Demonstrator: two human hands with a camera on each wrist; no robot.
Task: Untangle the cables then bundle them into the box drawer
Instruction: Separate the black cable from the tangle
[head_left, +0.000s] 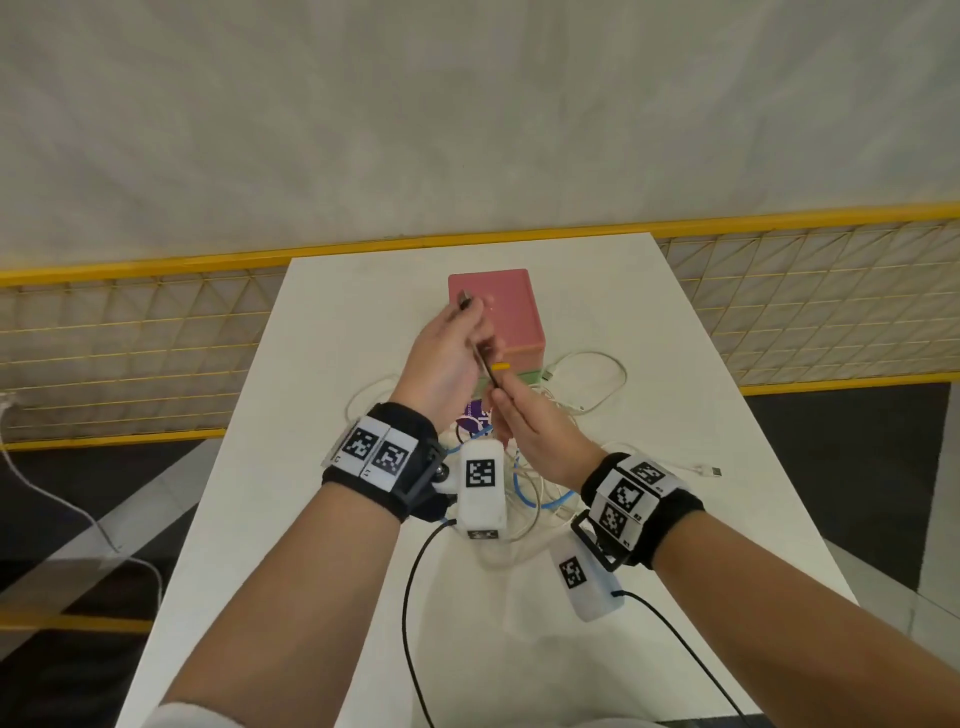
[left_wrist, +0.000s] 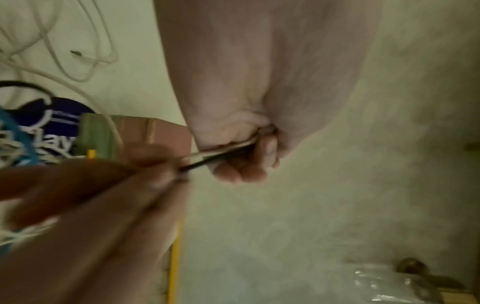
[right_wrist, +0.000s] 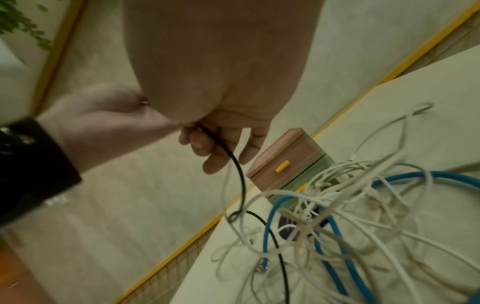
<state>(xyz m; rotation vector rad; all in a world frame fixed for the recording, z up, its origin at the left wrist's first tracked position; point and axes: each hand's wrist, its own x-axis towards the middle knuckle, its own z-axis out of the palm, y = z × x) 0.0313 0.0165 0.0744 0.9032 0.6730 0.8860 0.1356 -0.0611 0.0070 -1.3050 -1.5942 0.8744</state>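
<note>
Above the table, my left hand (head_left: 457, 332) grips a thin black cable (head_left: 485, 364); its metal plug end (head_left: 464, 300) sticks out past the fingers. My right hand (head_left: 503, 400) pinches the same cable a little lower, close to the left hand. In the left wrist view the left fingers (left_wrist: 244, 166) curl round the cable (left_wrist: 207, 160). From the right fingers (right_wrist: 218, 152) the black cable (right_wrist: 237, 170) hangs down into a tangle of white and blue cables (right_wrist: 337, 209) on the table. Behind the hands stands the pink box (head_left: 498, 306) with a yellow drawer handle (head_left: 500, 366) and a green drawer (head_left: 530, 378) below.
The white table (head_left: 322, 364) has a tangle of white and blue cables (head_left: 535, 493) under my wrists, and a loose white plug end (head_left: 709, 471) at the right. A round purple item (head_left: 474, 418) lies beside the box. A yellow mesh fence (head_left: 130, 332) runs behind the table.
</note>
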